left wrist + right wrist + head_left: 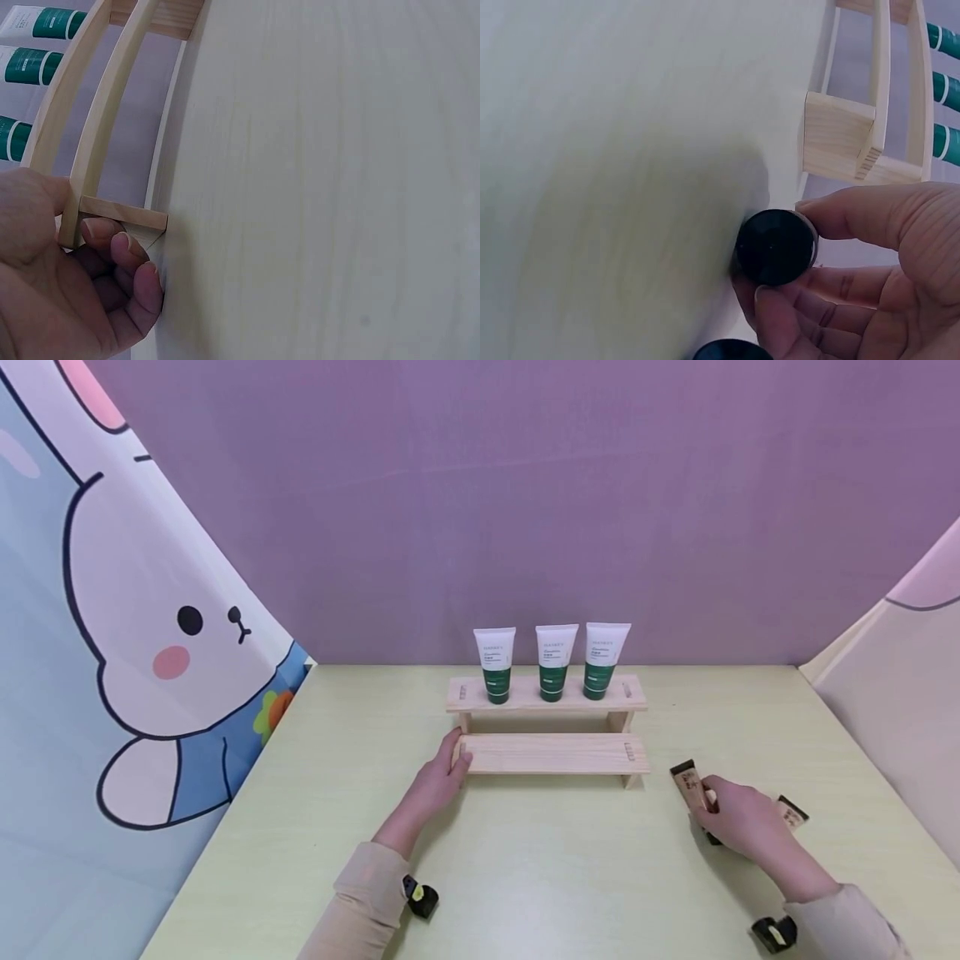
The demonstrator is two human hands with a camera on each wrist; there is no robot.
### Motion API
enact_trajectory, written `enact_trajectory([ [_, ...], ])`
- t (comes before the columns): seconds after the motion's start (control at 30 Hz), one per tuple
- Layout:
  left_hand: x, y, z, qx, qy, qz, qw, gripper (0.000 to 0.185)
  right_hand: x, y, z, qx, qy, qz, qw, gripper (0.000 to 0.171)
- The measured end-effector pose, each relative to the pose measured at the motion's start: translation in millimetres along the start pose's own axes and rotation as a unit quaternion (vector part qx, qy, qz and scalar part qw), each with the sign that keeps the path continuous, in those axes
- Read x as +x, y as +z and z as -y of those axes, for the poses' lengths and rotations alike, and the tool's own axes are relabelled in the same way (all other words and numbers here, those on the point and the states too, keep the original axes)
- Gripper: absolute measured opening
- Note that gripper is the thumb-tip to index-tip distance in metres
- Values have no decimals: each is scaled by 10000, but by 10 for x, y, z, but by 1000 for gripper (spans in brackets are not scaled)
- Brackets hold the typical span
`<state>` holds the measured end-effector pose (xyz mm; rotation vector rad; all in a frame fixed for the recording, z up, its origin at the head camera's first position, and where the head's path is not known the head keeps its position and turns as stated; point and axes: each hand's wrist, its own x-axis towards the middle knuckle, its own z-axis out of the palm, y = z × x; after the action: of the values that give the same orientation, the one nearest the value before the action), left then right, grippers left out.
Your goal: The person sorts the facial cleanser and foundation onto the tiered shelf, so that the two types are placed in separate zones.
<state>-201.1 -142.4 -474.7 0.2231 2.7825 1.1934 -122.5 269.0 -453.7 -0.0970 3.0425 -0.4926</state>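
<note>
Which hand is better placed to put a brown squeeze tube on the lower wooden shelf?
Probably the right hand: it holds a brown squeeze tube to the right of the lower wooden shelf, with a second brown tube close by. The left hand grips the shelf's left end, away from both tubes.

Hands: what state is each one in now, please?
Left hand: holding the wooden rack at its lower left end.
Right hand: holding a brown tube.
</note>
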Motion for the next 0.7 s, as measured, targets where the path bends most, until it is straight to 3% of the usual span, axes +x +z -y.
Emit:
enact_trajectory([
  [0.13,4,8,2,7,-9,-11,10000,54,-13,-23,17,250,23,-36,9997,44],
  [0.7,-3,7,1,-15,7,-11,10000,54,39,-147,143,676,-341,-835,9936,46],
])
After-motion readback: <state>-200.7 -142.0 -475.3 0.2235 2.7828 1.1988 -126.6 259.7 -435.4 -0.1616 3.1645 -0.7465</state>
